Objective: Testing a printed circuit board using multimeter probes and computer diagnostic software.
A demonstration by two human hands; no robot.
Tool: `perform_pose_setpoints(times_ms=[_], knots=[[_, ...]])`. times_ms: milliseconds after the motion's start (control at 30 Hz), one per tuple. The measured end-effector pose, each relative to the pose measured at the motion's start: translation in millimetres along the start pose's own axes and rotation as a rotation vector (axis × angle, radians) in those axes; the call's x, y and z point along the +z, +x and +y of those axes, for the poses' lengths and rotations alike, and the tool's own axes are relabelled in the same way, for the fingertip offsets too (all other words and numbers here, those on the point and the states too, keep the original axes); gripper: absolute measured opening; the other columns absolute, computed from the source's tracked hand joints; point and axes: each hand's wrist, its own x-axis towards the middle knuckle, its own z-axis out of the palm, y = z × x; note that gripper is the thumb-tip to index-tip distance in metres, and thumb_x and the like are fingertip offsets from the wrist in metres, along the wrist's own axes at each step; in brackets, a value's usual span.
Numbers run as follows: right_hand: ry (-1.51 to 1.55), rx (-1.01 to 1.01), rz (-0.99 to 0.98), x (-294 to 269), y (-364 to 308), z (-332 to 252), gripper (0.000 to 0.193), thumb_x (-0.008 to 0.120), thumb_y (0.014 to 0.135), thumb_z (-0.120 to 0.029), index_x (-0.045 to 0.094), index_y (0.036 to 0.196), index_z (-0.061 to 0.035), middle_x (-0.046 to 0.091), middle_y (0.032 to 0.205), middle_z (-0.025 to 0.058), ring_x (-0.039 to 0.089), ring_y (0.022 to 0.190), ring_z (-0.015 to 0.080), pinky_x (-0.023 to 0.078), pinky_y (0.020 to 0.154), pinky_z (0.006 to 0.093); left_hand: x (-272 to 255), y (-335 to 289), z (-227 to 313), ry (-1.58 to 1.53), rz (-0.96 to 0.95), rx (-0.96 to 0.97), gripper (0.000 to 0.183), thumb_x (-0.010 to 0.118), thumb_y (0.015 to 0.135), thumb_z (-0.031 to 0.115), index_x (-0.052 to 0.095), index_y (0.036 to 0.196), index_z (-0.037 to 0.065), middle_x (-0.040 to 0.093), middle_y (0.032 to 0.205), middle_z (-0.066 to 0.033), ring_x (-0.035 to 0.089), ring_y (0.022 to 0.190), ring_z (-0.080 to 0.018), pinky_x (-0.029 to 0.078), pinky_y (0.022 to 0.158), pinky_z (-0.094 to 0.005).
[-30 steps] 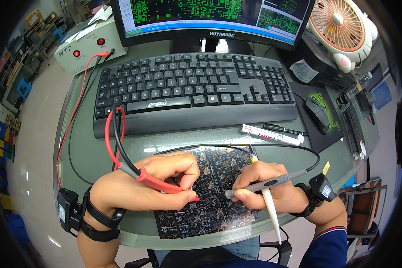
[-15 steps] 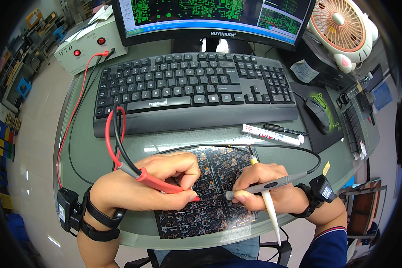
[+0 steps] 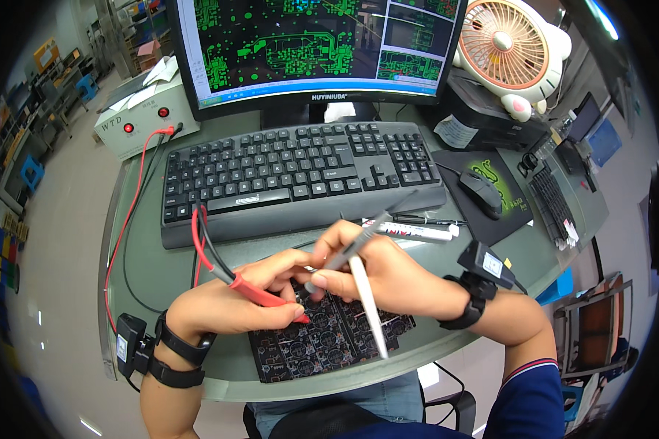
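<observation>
My left hand (image 3: 252, 287) is closed around a red test probe (image 3: 255, 293), its tip close to or on a black circuit board panel (image 3: 329, 351). Closed too, my right hand (image 3: 388, 274) pinches a grey test probe (image 3: 346, 256), slightly blurred and pointing down left. A slim white tapered stick (image 3: 366, 307) is tucked in the same hand, its narrow end toward me. Both hands meet over the panel's upper part and hide some of it. Whether the grey probe's tip touches the board I cannot tell.
Beyond my hands lies a black keyboard (image 3: 293, 212), with a white marker (image 3: 417, 232) and black pen (image 3: 428, 220) before it. A mouse (image 3: 480, 193) rests on a dark pad at right. Probe leads run left to a box (image 3: 146, 121). Behind stand a monitor (image 3: 307, 108) and fan (image 3: 501, 44).
My right hand has moved left, up against the left hand, and the grey probe now slants more steeply. The left hand keeps the red probe low over the board. The view has shifted.
</observation>
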Motion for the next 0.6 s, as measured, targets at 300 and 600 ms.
perform_pose_setpoints(times_ms=[300, 600], knots=[[-0.703, -0.165, 0.109, -64, -49, -16, 0.017, 0.073, 0.086, -0.015, 0.063, 0.092, -0.0027, 0.067, 0.084, 0.0106, 0.068, 0.073, 0.0256, 0.052, 0.066, 0.0329, -10, 0, -22, -0.105, -0.062, 0.048, 0.019, 0.067, 0.091, 0.015, 0.053, 0.100, 0.005, 0.056, 0.094, -0.0003, 0.055, 0.083, -0.0071, 0.046, 0.073, -0.0244], [-1.475, -0.233, 0.266, -71, -54, 10, 0.033, 0.076, 0.074, -0.012, 0.061, 0.103, -0.0093, 0.062, 0.082, 0.0086, 0.065, 0.078, 0.0287, 0.050, 0.062, 0.0388, -10, 1, -14, -0.227, -0.022, 0.085, 0.023, 0.064, 0.095, 0.026, 0.056, 0.089, 0.005, 0.061, 0.081, -0.0032, 0.060, 0.073, -0.0085, 0.050, 0.066, -0.0236]])
